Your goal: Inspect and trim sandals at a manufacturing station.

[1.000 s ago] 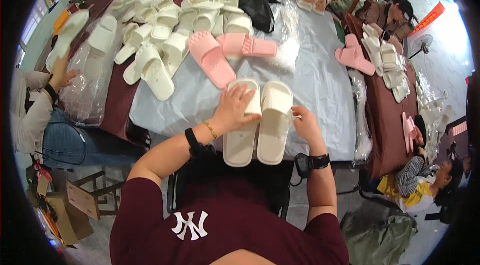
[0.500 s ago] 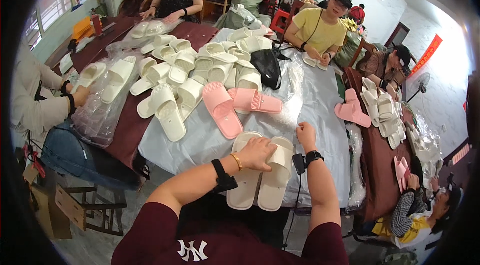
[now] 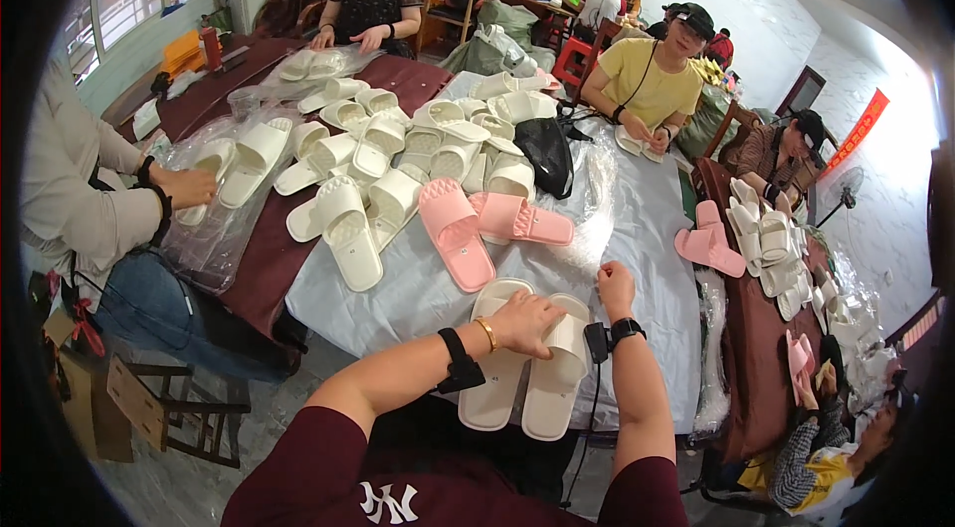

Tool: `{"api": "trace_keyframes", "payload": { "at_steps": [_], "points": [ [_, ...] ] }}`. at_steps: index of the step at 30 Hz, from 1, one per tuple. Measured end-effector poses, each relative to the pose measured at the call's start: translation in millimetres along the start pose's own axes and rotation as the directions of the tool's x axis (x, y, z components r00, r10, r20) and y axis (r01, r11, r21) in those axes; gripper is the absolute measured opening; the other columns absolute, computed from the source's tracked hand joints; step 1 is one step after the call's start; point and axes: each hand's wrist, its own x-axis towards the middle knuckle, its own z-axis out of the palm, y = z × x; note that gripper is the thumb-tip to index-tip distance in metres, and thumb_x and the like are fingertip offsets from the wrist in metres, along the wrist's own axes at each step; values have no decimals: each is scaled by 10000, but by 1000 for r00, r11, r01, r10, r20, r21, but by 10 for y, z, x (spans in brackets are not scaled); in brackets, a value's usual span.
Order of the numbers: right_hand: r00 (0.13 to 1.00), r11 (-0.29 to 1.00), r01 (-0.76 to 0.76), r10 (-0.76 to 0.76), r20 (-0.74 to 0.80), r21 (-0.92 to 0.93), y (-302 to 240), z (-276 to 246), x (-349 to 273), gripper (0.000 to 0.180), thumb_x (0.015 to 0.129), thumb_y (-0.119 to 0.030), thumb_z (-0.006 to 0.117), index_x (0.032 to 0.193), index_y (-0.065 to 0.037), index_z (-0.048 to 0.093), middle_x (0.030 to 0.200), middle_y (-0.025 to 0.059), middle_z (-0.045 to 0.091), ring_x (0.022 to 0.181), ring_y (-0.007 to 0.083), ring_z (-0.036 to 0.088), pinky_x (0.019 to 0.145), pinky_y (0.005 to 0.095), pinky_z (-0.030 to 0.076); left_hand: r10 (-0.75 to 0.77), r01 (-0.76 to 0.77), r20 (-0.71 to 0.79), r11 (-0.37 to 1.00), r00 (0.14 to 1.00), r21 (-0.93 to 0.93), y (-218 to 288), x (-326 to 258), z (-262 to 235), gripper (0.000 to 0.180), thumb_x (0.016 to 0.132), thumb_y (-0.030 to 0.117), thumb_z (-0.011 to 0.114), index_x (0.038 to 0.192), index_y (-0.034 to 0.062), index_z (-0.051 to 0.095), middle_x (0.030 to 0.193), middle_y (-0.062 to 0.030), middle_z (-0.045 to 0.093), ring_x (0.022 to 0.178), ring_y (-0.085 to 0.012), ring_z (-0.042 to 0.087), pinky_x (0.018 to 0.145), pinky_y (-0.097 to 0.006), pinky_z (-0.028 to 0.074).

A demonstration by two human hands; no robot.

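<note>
Cream foam slippers, a pair (image 3: 525,368), lie side by side at the near edge of the table (image 3: 637,228), their heels hanging out past the rim of the pale grey cloth (image 3: 418,303) toward the person. The left hand (image 3: 525,323) rests flat across both straps, fingers spread and pressing down rather than curled round anything. The right hand (image 3: 615,286) is raised just beyond the right slipper's toe, fingertips drawn together as though pinching something small; what it pinches cannot be told. A dark band sits on each wrist, and a gold bangle on the left.

Just ahead of the pair, two pink slippers (image 3: 487,228) lie crossed, one pointing toward the person, the other lying sideways, near but not touching the cream pair. Beyond them a heap of cream slippers (image 3: 398,154) crowds the middle and far left of the table, some on clear plastic bags (image 3: 224,218). A black pouch (image 3: 547,154) lies among them.

Open cloth lies to the right of the hands, running up to the table's right edge. At the left, a seated person's hand (image 3: 189,187) rests on a bagged slipper. Across a narrow gap to the right, more pink and cream slippers (image 3: 746,238) lie on a dark brown table (image 3: 756,368).
</note>
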Motion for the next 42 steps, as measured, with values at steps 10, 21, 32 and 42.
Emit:
{"api": "trace_keyframes", "payload": {
  "at_steps": [10, 21, 32, 42],
  "points": [
    [966, 973, 226, -229, 117, 38, -71, -326, -303, 133, 738, -147, 605, 767, -43, 683, 747, 150, 660, 703, 311, 641, 652, 396, 508, 32, -32, -93, 999, 995, 5, -28, -23, 65, 802, 614, 480, 707, 1276, 78, 500, 1167, -144, 562, 1113, -306, 514, 971, -425, 347],
    [648, 828, -234, -258, 716, 510, -227, -1633, -1437, 160, 720, -123, 656, 716, 34, 626, 690, 74, 614, 641, 141, 576, 609, 251, 456, -37, 37, -24, 999, 999, -10, 29, -50, -1, 822, 618, 507, 714, 1287, 82, 495, 1195, -145, 549, 1147, -297, 494, 999, -416, 331],
    [833, 583, -365, -144, 534, 726, -868, -1791, -1791, 64, 840, -18, 569, 804, 14, 612, 678, 52, 620, 562, 78, 538, 514, 202, 404, 183, -296, -274, 838, 944, -460, 703, -394, -199, 387, 789, 241, 705, 1101, 40, 594, 927, -122, 608, 797, -279, 603, 707, -355, 489],
    [880, 718, -38, -306, 364, 695, -931, -1309, -1608, 135, 833, 18, 545, 918, 3, 649, 842, 56, 629, 733, 104, 585, 651, 234, 466, -131, -200, -347, 610, 929, -767, 736, -545, -54, 181, 904, 169, 595, 913, 6, 674, 760, -88, 637, 666, -158, 600, 617, -293, 480]
  ]
}}
